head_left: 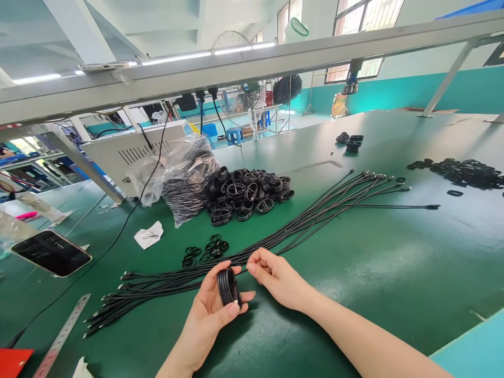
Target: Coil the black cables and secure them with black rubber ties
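My left hand (208, 315) is closed around a coiled black cable (227, 287), with the thumb on a plug at the lower edge of the coil. Just to its right is my right hand (277, 275), thumb and forefinger pinched together; what lies between the fingertips, if anything, I cannot make out. Behind both hands a long bundle of straight black cables (311, 215) runs diagonally over the green table (354, 294). Small black bands (216, 247) lie in a loose group beyond the bundle. Farther back is a heap of coiled black cables (252, 191).
A clear plastic bag (185, 178) stands beside the heap. More black bands (468, 173) lie at the right, and several coils (352, 143) at the back. On the left are a phone (51, 253), a metal ruler (63, 336) and crumpled paper (148, 234). A metal rail (252, 65) crosses overhead.
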Motion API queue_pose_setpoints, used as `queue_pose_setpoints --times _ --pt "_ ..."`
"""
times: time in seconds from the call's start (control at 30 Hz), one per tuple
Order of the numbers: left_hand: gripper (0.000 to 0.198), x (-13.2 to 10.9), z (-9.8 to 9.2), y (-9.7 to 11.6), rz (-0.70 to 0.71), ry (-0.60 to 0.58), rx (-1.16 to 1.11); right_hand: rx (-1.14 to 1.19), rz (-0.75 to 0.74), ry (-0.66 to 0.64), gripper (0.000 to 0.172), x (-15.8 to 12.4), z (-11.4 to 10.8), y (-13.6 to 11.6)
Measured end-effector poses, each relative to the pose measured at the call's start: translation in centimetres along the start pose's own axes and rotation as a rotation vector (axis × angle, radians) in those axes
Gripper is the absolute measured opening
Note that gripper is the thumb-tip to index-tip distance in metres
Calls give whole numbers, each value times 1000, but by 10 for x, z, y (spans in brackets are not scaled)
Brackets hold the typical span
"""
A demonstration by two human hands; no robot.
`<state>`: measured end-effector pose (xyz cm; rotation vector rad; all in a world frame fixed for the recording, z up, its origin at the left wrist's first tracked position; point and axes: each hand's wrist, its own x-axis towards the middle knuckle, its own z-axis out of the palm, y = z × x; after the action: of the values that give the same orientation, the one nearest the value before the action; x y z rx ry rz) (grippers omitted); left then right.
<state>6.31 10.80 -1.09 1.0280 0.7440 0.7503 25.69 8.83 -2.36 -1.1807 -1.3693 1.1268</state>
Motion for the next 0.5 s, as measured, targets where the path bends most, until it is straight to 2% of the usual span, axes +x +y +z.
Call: queue_pose_setpoints --times 0.17,0.3,0.4,0.5 --pt "44 6 -1 -6 59 28 -56 33 -77 -128 32 -3 8 2" --pt "31 12 0 -14 80 57 -81 -98 -187 -63 36 -8 20 14" --pt "39 16 2 -19 120 68 -119 -156 -268 -6 32 -9 27 22" --pt "58 21 0 -15 246 164 -201 -294 -311 44 23 6 25 18"
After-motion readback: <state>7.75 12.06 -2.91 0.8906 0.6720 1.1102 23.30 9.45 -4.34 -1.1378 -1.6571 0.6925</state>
